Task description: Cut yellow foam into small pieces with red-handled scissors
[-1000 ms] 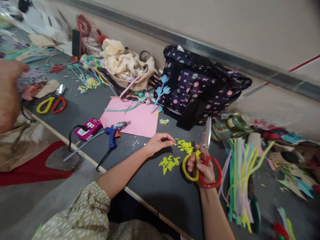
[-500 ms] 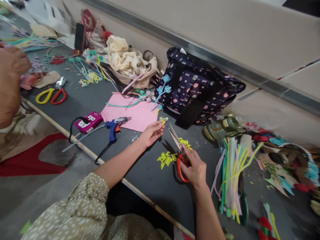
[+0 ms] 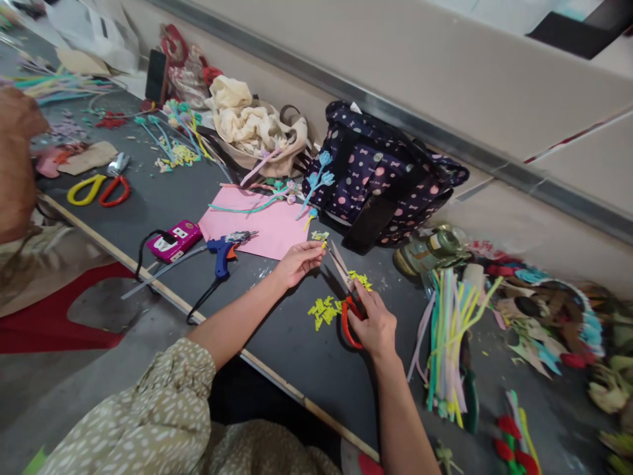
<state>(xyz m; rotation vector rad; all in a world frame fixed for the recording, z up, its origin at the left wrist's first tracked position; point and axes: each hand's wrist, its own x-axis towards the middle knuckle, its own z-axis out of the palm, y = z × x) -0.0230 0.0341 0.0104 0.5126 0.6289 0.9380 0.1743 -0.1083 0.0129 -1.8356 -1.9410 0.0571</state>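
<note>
My left hand (image 3: 301, 261) pinches a small yellow strip (image 3: 324, 244) between thumb and fingertips. In my right hand (image 3: 374, 322) is a pair of scissors (image 3: 347, 323) with red handles, its blades a little apart and their tips close to the strip. Short yellow cut pieces (image 3: 324, 313) lie in a loose heap below the blades. More of them are partly hidden behind the scissors and my right hand. Just beyond my left fingertips is a small pale clump of bits (image 3: 320, 235).
A pink sheet (image 3: 257, 221) with fuzzy-stemmed flowers and a blue glue gun (image 3: 225, 254) lie to the left. Behind stands a dark patterned bag (image 3: 376, 165). Fuzzy pipe cleaners (image 3: 445, 343) bundle at right. Another person's arm (image 3: 17, 158) reaches in at far left.
My right hand has brought the scissors left, nearer my left fingertips and the yellow strip. My left hand stays almost still. The view has shifted slightly.
</note>
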